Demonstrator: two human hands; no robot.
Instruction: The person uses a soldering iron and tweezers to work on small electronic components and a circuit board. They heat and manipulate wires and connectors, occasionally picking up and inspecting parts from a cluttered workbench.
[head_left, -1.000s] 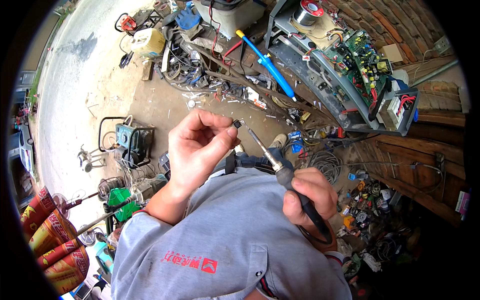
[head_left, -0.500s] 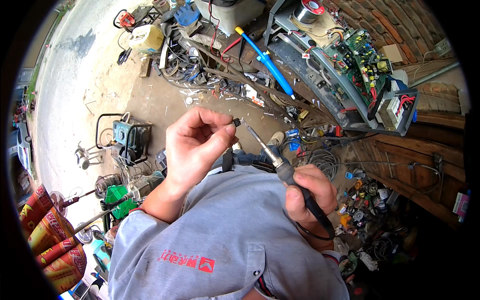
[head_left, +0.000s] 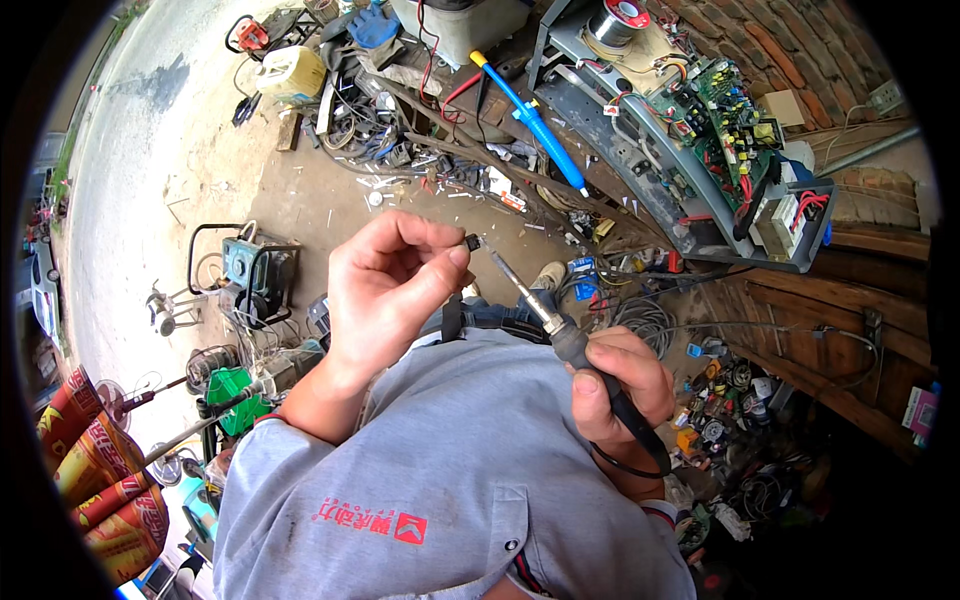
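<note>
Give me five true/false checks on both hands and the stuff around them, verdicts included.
1. The right hand holds a soldering iron. True.
2. The left hand is empty. False: it pinches a small black part.
3. In the picture, the blue tube is left of the green circuit board. True.
4. The plastic jug is dark blue. False: it is pale yellow.
5. The person's shirt is grey. True.

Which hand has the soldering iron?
The right hand grips the soldering iron; the left hand instead pinches a small black component.
</note>
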